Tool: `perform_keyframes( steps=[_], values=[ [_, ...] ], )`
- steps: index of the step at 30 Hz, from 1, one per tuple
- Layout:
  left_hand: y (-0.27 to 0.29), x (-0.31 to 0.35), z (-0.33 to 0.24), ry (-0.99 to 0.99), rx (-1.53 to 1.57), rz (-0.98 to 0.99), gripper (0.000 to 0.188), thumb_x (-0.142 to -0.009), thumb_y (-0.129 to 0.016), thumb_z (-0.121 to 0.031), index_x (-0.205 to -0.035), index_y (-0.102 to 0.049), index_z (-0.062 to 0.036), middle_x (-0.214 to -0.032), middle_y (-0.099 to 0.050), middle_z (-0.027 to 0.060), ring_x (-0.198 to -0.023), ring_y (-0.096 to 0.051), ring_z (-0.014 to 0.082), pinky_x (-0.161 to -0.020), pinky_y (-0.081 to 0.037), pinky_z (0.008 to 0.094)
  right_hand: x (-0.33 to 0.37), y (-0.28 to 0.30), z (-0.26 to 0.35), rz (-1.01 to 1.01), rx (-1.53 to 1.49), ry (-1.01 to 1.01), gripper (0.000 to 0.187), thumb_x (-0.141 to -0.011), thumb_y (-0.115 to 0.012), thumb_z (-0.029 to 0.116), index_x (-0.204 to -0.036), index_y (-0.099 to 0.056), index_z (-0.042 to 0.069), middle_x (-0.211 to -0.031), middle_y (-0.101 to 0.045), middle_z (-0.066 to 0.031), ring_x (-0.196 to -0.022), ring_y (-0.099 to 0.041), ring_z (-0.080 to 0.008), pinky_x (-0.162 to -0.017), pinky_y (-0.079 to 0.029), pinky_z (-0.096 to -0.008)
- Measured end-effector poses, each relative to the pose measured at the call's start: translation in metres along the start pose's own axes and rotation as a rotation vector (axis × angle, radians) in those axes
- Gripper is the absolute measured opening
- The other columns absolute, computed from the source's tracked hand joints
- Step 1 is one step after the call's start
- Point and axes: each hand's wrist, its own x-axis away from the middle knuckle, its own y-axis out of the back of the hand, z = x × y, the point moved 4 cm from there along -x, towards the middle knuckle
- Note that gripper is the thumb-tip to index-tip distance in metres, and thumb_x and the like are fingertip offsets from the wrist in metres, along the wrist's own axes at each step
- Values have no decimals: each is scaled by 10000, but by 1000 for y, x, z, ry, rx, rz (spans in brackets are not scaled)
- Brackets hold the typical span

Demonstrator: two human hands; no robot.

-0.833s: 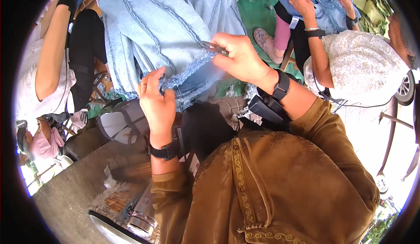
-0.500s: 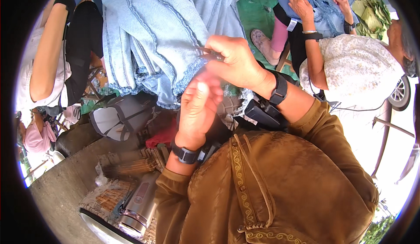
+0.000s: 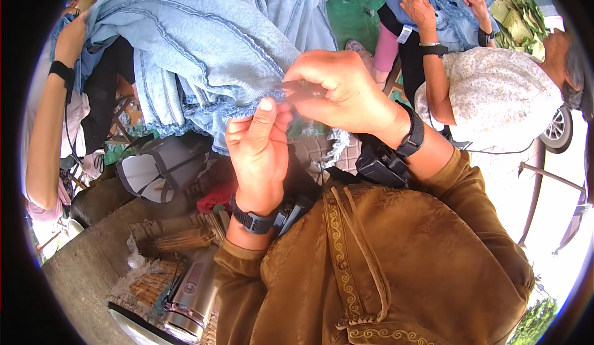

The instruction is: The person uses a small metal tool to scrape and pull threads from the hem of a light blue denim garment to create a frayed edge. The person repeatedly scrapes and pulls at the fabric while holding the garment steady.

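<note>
Light blue denim (image 3: pixel 204 29) with frayed seams and hems is spread in front of me. My left hand (image 3: pixel 260 147) pinches its frayed edge (image 3: pixel 244 108) between thumb and fingers. Close against that spot, my right hand (image 3: pixel 340 91) is closed around small metal thread snips (image 3: pixel 300 90). Their blades point left toward the hem and are blurred, so whether they touch the cloth is unclear.
Loose frayed threads (image 3: pixel 336 147) hang below my right hand. At lower left are a steel flask (image 3: pixel 193 286) and a woven basket (image 3: pixel 148 283). One co-worker (image 3: pixel 43 141) sits at left; another (image 3: pixel 495 85) handles denim at right. A grey-white bag (image 3: pixel 158 175) lies below the cloth.
My left hand has moved left and now grips the frayed hem. The snips stay beside it in my right hand. The left co-worker's hand now shows on the denim.
</note>
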Motion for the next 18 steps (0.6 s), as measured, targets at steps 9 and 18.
perform_keyframes(
  steps=[9, 18],
  values=[
    [7, 3, 0, -57, -185, -76, 85, -864, -605, -27, -923, -663, -7, -924, -673, 102, -792, -640, 164, -729, -524, 282, 3, -6, -5, 38, 252, 16, 148, -617, -675, 118, -728, -597, 60, -664, -581, -76, -618, -593, -291, -515, -453, -370],
    [-4, 4, 2, 12, -58, -36, 102, -863, -615, -38, -958, -651, -41, -920, -674, 87, -794, -643, 164, -705, -513, 279, 8, -8, -24, -94, -281, -189, 107, -663, -636, 49, -713, -561, -8, -578, -483, -64, -543, -414, -90, -484, -347, -267]
  ],
)
